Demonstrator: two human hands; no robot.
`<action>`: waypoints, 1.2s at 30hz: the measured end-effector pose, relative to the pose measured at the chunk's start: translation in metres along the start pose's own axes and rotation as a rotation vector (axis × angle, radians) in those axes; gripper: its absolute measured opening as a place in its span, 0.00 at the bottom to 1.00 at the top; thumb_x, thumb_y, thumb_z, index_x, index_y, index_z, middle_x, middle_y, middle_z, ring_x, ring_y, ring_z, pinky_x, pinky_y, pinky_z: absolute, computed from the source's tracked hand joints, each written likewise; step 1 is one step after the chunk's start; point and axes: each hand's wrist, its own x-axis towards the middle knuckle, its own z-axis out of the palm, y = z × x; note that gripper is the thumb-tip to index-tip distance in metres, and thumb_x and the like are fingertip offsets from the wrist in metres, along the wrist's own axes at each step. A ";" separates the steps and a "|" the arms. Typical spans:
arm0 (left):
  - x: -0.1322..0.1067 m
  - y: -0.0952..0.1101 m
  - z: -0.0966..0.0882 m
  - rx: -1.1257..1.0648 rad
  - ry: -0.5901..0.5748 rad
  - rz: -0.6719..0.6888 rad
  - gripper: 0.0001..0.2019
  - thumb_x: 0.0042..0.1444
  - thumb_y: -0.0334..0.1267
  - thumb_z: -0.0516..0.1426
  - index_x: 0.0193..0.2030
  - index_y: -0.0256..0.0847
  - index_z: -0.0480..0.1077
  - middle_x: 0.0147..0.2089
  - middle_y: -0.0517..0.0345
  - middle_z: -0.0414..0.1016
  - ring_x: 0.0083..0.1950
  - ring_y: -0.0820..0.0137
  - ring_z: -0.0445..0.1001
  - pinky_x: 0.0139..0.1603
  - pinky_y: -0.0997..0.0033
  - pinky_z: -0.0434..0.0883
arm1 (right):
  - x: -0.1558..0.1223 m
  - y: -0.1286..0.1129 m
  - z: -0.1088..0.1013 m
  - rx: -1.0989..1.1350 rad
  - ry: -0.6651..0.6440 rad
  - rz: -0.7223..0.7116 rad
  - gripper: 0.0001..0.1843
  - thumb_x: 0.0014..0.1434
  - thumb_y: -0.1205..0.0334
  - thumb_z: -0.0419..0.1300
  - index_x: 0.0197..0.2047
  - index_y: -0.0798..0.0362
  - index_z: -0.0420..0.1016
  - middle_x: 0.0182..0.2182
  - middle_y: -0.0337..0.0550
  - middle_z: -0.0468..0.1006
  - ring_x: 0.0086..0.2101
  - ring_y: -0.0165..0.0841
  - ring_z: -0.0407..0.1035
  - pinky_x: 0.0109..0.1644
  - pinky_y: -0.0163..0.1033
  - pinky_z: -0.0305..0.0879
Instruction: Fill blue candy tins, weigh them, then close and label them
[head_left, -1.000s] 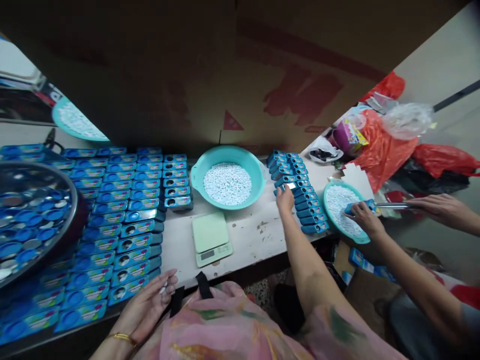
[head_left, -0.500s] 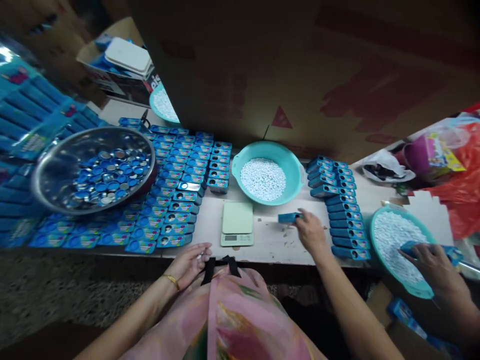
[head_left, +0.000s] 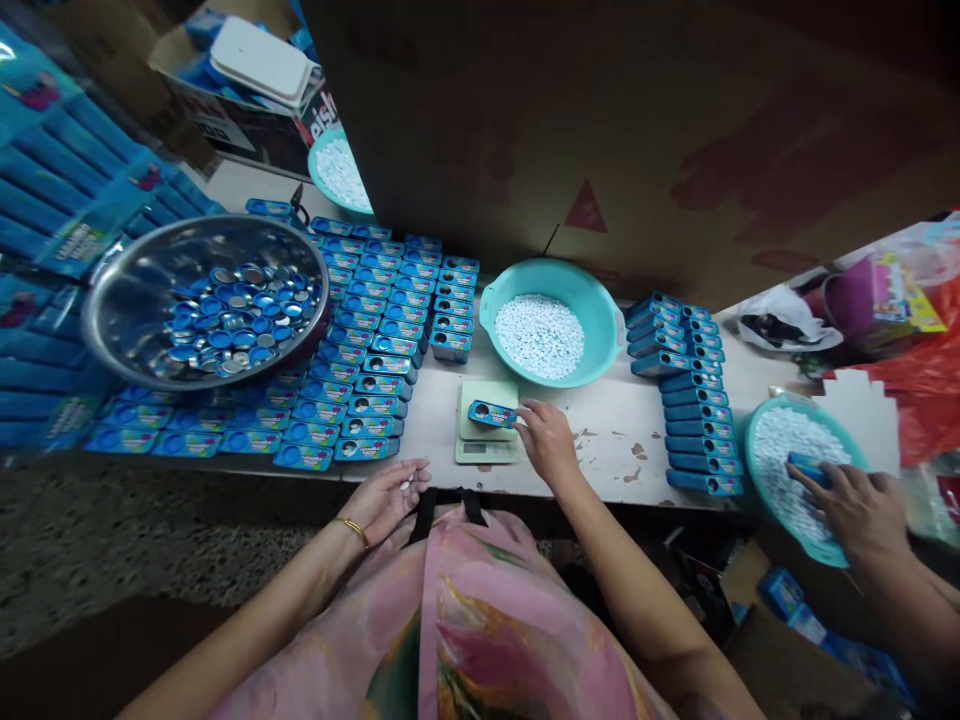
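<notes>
My right hand [head_left: 549, 442] pinches the near end of a small blue tin [head_left: 492, 413] with a round hole in its top. The tin is over the plate of a pale green digital scale [head_left: 487, 450]; whether it rests on the plate I cannot tell. My left hand [head_left: 390, 495] is cupped palm up by the table edge, fingers curled around a few small white tablets [head_left: 407, 484]. Behind the scale stands a turquoise basin [head_left: 592, 345] partly filled with similar white tablets.
Rows of blue tins [head_left: 375, 405] fill the left, beside a steel bowl [head_left: 112, 345] of blue and silver caps. More tins [head_left: 701, 430] are stacked at right. A co-worker's hand [head_left: 862, 510] holds a blue tin over another tablet basin [head_left: 754, 480]. A large cardboard box [head_left: 480, 130] stands behind.
My right hand has moved left with the blue tin, from the bare table to over the scale. My left hand stays cupped near the edge. The co-worker's tin has shifted in the right basin.
</notes>
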 end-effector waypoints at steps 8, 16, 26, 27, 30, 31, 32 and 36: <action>0.003 0.000 0.003 -0.017 -0.018 -0.040 0.11 0.50 0.26 0.54 0.41 0.29 0.70 0.37 0.44 0.74 0.36 0.70 0.74 0.33 0.76 0.72 | -0.064 0.002 0.020 0.099 -0.087 0.190 0.13 0.59 0.61 0.48 0.44 0.52 0.70 0.36 0.45 0.73 0.38 0.34 0.66 0.43 0.39 0.60; 0.003 0.002 -0.003 -0.018 0.011 -0.039 0.10 0.51 0.27 0.54 0.41 0.29 0.70 0.37 0.44 0.74 0.35 0.70 0.74 0.33 0.75 0.72 | -0.056 0.020 0.031 0.268 0.001 0.313 0.17 0.57 0.62 0.50 0.50 0.53 0.66 0.37 0.46 0.74 0.38 0.34 0.68 0.45 0.41 0.63; 0.003 0.001 0.000 -0.044 -0.003 -0.033 0.10 0.51 0.27 0.53 0.41 0.29 0.70 0.38 0.44 0.74 0.37 0.70 0.73 0.36 0.75 0.72 | -0.039 0.016 0.032 0.361 0.107 0.259 0.25 0.53 0.63 0.55 0.55 0.52 0.59 0.48 0.49 0.67 0.46 0.36 0.63 0.49 0.44 0.61; 0.003 0.002 0.001 -0.039 0.001 -0.032 0.10 0.51 0.27 0.53 0.41 0.29 0.70 0.37 0.44 0.74 0.37 0.70 0.73 0.36 0.75 0.72 | -0.038 0.016 0.033 0.369 0.109 0.260 0.25 0.53 0.63 0.55 0.55 0.52 0.59 0.48 0.49 0.67 0.46 0.36 0.63 0.49 0.44 0.61; 0.006 0.002 0.005 -0.022 0.008 -0.023 0.10 0.51 0.28 0.54 0.41 0.29 0.70 0.37 0.44 0.74 0.37 0.70 0.73 0.36 0.74 0.72 | -0.035 0.017 0.037 0.414 0.106 0.276 0.25 0.53 0.63 0.55 0.55 0.53 0.58 0.48 0.49 0.67 0.46 0.36 0.63 0.48 0.44 0.62; 0.007 0.001 0.006 -0.019 0.007 -0.019 0.10 0.51 0.28 0.54 0.41 0.28 0.70 0.37 0.44 0.74 0.37 0.69 0.73 0.37 0.74 0.72 | -0.034 0.018 0.039 0.432 0.106 0.282 0.25 0.52 0.63 0.55 0.55 0.53 0.58 0.48 0.49 0.67 0.46 0.37 0.63 0.48 0.44 0.62; 0.008 0.001 0.007 -0.017 0.007 -0.016 0.10 0.51 0.28 0.54 0.40 0.28 0.70 0.37 0.44 0.74 0.38 0.69 0.73 0.37 0.74 0.72 | -0.033 0.019 0.041 0.450 0.106 0.287 0.25 0.52 0.63 0.56 0.54 0.53 0.58 0.48 0.49 0.67 0.46 0.36 0.63 0.48 0.43 0.62; 0.010 0.002 0.009 -0.018 0.027 -0.026 0.10 0.51 0.27 0.53 0.40 0.29 0.71 0.36 0.44 0.74 0.37 0.69 0.74 0.36 0.74 0.72 | -0.028 0.020 0.049 0.523 0.111 0.294 0.27 0.51 0.63 0.57 0.55 0.51 0.58 0.49 0.48 0.66 0.47 0.36 0.63 0.48 0.43 0.62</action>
